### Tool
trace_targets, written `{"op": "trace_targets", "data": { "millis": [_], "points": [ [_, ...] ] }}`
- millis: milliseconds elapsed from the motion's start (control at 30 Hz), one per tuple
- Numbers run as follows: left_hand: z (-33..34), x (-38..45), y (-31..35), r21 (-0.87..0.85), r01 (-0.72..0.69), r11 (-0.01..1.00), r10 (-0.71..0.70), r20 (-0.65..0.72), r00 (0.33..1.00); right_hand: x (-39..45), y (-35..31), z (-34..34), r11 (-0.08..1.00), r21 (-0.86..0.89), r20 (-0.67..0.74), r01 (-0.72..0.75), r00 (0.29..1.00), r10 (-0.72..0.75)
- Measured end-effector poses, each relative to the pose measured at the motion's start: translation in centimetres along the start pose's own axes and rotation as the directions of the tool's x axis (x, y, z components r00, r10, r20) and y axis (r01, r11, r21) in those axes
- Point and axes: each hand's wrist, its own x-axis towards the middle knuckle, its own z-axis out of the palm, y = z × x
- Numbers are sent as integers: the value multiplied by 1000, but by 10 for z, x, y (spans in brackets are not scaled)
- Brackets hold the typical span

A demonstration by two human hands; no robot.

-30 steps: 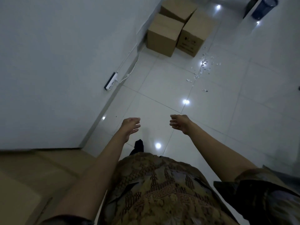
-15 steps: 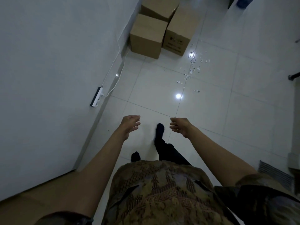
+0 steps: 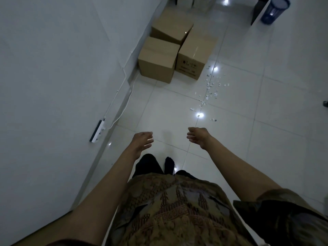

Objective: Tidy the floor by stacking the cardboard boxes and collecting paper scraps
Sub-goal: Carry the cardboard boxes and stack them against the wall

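Against wall, three plain brown cardboard boxes point(image 3: 159, 63), unstacked

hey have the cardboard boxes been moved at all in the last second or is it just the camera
No. The three cardboard boxes keep their places against the wall and beside the paper scraps; only the view shifted.

Dark print on the right cardboard box point(image 3: 189, 68) — blurred, unreadable

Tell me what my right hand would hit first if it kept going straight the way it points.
Probably nothing soon: the right hand points left toward the left hand, with only bare white tiled floor between; depth is unclear.
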Motion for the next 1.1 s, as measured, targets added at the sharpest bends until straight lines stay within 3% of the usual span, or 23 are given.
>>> {"op": "trace_targets", "data": {
  "millis": [333, 667, 1100],
  "points": [
    [48, 83, 102, 41, 5, 999, -6, 12, 1000, 69, -93, -24, 996, 78, -2, -38, 999, 39],
    [92, 183, 228, -5, 19, 1000, -19, 20, 1000, 142, -210, -32, 997, 47, -30, -68, 997, 70],
    [109, 267, 328, -34, 64, 997, -65, -34, 997, 236, -322, -26, 995, -15, -6, -94, 996, 94]
  ]
}}
